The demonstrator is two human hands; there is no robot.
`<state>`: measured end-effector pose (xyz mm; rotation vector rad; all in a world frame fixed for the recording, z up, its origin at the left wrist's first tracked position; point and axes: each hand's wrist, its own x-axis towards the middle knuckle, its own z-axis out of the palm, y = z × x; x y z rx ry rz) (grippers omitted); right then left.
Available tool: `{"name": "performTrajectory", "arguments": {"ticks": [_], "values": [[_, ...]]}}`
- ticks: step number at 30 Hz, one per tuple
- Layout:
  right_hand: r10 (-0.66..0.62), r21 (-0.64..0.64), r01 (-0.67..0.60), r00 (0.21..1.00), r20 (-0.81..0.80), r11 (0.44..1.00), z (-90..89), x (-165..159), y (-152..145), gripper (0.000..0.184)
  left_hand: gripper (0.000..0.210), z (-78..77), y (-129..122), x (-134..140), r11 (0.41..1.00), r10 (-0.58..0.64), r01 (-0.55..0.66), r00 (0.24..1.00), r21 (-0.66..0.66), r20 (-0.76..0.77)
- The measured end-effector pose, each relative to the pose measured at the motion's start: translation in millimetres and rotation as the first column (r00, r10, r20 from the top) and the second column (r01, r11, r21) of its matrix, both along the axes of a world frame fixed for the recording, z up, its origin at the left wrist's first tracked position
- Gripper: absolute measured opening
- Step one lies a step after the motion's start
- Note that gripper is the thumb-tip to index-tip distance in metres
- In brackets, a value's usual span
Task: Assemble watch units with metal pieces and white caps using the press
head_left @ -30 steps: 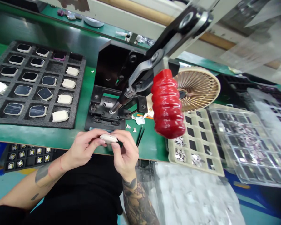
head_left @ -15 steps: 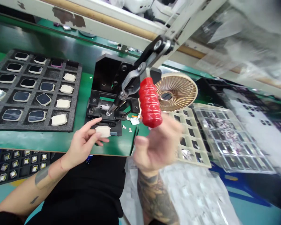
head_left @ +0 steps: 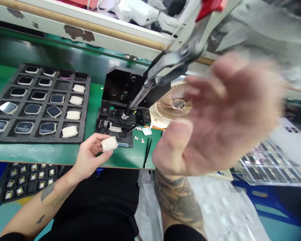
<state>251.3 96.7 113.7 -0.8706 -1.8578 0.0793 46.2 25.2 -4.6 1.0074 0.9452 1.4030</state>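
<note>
My left hand (head_left: 91, 150) grips a cream-coloured watch case (head_left: 109, 144) between thumb and fingers, just in front of a black toggle press (head_left: 115, 117). Another cream piece (head_left: 115, 128) sits in the press fixture. The press lever (head_left: 175, 60) is raised, and its red grip (head_left: 210, 7) reaches the top of the view. My right hand (head_left: 215, 124) is blurred and close to the camera, below and right of the grip, its fingers spread with nothing in them. It hides part of a round fan (head_left: 172, 103).
A grey foam tray (head_left: 86, 110) of watches and cream cases lies at left. Tweezers (head_left: 147, 152) and small scraps (head_left: 142, 141) are right of the press. A darker tray (head_left: 27, 182) of small parts sits below the table edge. A clear compartment box (head_left: 276, 164) stands at right.
The press lever has swung up and its red grip has risen. My right hand has left the grip and moved right, nearer the camera. My left hand still holds the watch case.
</note>
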Motion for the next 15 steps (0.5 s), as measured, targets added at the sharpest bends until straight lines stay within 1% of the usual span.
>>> {"name": "performTrajectory", "arguments": {"ticks": [1,2,3,4,5,6,7,9,10,11,12,13,15], "values": [[0.016,0.064,-0.011,0.997,-0.07,0.998,-11.0,-1,-7,0.043,0.035,1.6,-5,-5,1.0,0.013,-0.012,0.997,0.013,-0.079],[0.042,0.094,-0.032,0.992,-0.115,0.995,-23.7,-2,-13,0.037,0.035,2.6,-11,-12,0.999,0.036,-0.03,0.985,0.036,-0.169],[0.073,0.074,-0.064,0.99,-0.121,0.995,-37.7,-3,-18,0.032,0.036,2.9,-16,-18,0.996,0.068,-0.052,0.964,0.071,-0.257],[0.102,0.004,-0.102,0.991,-0.084,0.995,-52.3,-5,-22,0.03,0.037,2.6,-21,-25,0.991,0.105,-0.072,0.937,0.11,-0.333],[0.12,-0.092,-0.12,0.993,-0.007,0.989,-66.7,-6,-24,0.032,0.038,1.6,-25,-30,0.985,0.139,-0.086,0.909,0.148,-0.394],[0.123,-0.174,-0.105,0.988,0.095,0.979,-80.3,-8,-24,0.035,0.039,0.3,-28,-35,0.98,0.163,-0.094,0.883,0.175,-0.44],[0.114,-0.221,-0.067,0.972,0.205,0.973,-92.4,-11,-22,0.038,0.04,-0.9,-30,-38,0.976,0.182,-0.099,0.861,0.194,-0.476],[0.088,-0.261,0.021,0.914,0.397,0.965,-110.9,-18,-14,0.044,0.042,-1.9,-30,-40,0.969,0.208,-0.1,0.826,0.226,-0.525],[0.082,-0.275,0.052,0.887,0.455,0.96,-116.9,-21,-8,0.045,0.043,-1.1,-28,-40,0.965,0.216,-0.091,0.81,0.246,-0.545],[0.082,-0.292,0.071,0.874,0.48,0.954,-120.8,-25,-2,0.045,0.043,0.8,-27,-40,0.959,0.224,-0.075,0.794,0.274,-0.566],[0.08,-0.306,0.077,0.879,0.471,0.949,-122.9,-28,2,0.044,0.044,3.6,-25,-39,0.95,0.232,-0.049,0.772,0.308,-0.591],[0.072,-0.316,0.078,0.897,0.436,0.946,-123.3,-30,4,0.042,0.044,7.1,-23,-39,0.938,0.246,-0.021,0.742,0.346,-0.623],[0.035,-0.333,0.08,0.945,0.324,0.94,-121.1,-31,0,0.039,0.042,14.4,-18,-37,0.911,0.301,0.024,0.644,0.413,-0.703]]}}
